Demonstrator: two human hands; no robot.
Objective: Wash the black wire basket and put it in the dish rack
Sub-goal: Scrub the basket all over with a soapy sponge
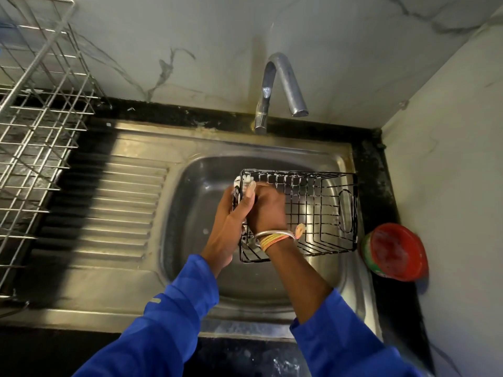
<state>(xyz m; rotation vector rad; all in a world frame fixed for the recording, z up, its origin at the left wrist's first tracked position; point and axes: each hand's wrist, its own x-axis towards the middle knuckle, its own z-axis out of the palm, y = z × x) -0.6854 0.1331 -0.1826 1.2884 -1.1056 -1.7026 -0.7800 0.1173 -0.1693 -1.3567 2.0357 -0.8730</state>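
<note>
The black wire basket [322,213] lies on its side over the steel sink bowl [196,240], with white suds along its upper wires. My left hand [231,221] grips the basket's left end from outside, thumb over the rim. My right hand [268,210], with bangles at the wrist, reaches inside the basket, its fingers curled against that same end. A white foamy pad [241,183] shows at the fingertips near the top left corner; most of it is hidden. The metal dish rack [40,137] stands at the far left on the counter.
The curved tap [275,85] stands behind the sink, with no water visibly running. A ribbed drainboard [109,208] lies between the bowl and the rack. A red-lidded jar [394,251] sits on the black counter right of the sink, close to the wall.
</note>
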